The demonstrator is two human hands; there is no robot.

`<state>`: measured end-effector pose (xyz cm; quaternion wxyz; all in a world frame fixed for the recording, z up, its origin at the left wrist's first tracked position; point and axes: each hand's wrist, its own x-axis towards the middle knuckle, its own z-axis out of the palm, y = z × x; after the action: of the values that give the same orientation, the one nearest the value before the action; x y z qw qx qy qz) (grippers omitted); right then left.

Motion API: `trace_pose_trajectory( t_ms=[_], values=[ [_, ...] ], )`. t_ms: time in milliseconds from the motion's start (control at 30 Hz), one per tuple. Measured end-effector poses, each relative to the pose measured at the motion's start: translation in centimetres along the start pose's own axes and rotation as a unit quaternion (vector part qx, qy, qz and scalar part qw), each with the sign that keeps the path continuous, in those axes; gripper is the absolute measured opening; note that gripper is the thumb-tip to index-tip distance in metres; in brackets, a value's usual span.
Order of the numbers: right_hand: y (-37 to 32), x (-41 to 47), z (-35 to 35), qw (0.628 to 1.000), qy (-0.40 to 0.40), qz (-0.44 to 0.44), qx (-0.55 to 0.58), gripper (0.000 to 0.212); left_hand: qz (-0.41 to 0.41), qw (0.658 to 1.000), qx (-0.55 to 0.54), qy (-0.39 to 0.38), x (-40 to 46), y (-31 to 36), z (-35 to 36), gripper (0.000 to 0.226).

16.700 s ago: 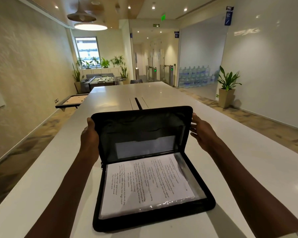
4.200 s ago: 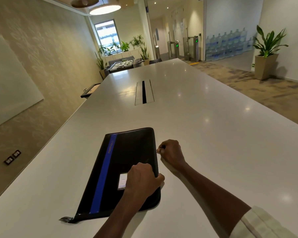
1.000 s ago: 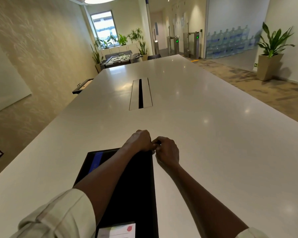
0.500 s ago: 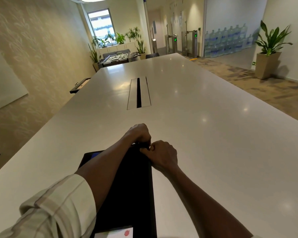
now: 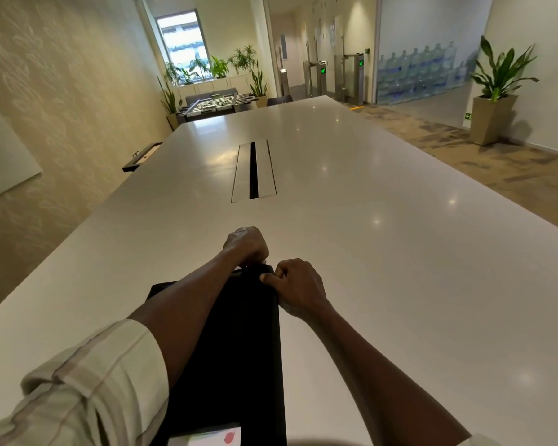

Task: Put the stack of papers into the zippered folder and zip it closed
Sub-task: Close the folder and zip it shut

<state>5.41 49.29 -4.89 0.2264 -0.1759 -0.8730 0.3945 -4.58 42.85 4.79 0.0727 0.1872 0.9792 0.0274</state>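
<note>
The left hand (image 5: 246,244) is curled at the far corner of the zippered folder (image 5: 239,342), fingers pressed on its edge, seemingly bracing it. The folder lies shut and flat on the counter (image 5: 400,252); the papers are out of sight. The right hand (image 5: 298,286) has its fingers pinched at that corner, probably on the zipper pull, though it is hidden. Rounding the corner, the slider could jam if the brace slips.
</note>
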Motion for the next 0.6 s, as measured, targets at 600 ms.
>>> trace_pose_trajectory(
  t_ms=[600],
  values=[
    [-0.2,0.0,0.0,1.000,0.012,0.004,0.000,0.042,0.019,0.998,0.050,0.012,1.3,-4.9,0.3,0.014]
  ],
)
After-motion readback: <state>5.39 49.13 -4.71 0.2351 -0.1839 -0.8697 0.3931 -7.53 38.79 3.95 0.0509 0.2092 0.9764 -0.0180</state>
